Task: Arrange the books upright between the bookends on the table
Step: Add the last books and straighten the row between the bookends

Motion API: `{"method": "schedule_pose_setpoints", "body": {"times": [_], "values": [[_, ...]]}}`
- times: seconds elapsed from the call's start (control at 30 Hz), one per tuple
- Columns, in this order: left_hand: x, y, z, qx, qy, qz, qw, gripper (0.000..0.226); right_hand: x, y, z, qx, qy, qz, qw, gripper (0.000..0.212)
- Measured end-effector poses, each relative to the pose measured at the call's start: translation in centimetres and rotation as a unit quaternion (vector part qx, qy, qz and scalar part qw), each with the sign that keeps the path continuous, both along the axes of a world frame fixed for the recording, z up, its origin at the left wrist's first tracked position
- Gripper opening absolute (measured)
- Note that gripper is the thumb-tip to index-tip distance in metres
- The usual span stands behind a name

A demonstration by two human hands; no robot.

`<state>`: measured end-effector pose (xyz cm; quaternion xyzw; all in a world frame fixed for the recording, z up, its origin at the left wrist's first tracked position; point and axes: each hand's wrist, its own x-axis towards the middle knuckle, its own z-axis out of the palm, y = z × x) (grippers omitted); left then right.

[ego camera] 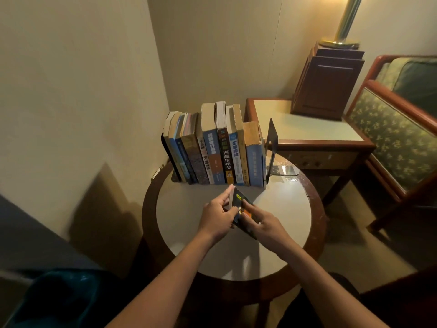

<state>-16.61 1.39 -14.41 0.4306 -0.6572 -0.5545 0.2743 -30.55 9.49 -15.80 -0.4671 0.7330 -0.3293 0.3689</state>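
A row of several books (220,147) stands upright at the back of the round table (283,209). A dark bookend (166,152) closes the row on the left. The right bookend (272,143) stands a little apart from the last blue book. In front of the row, a small dark book (239,201) with yellow and orange print is lifted above the tabletop, tilted. My left hand (218,215) grips its left side and my right hand (262,221) holds its right side, thumb on the cover.
A square side table (307,129) with a dark wooden box (327,84) and a brass lamp base (340,41) stands behind on the right. An upholstered armchair (397,129) is at the far right. The wall corner is close behind the books.
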Motion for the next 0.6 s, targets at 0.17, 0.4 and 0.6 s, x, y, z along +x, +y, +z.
{"method": "schedule_pose_setpoints", "body": {"times": [0.17,0.4,0.6], "values": [[-0.4,1.0,-0.7,-0.015,-0.013,-0.021,1.000,0.057,0.4,0.7,-0.3,-0.039,-0.098,-0.033,0.994,0.046],[-2.4,2.0,-1.4,0.048,0.033,-0.018,0.998,0.038,-1.1,1.7,0.4,-0.082,-0.163,-0.092,0.979,0.044],[-4.3,2.4,-2.1,0.065,0.048,-0.057,0.995,0.035,-3.4,2.8,1.0,-0.115,-0.130,-0.093,0.980,0.046]]}}
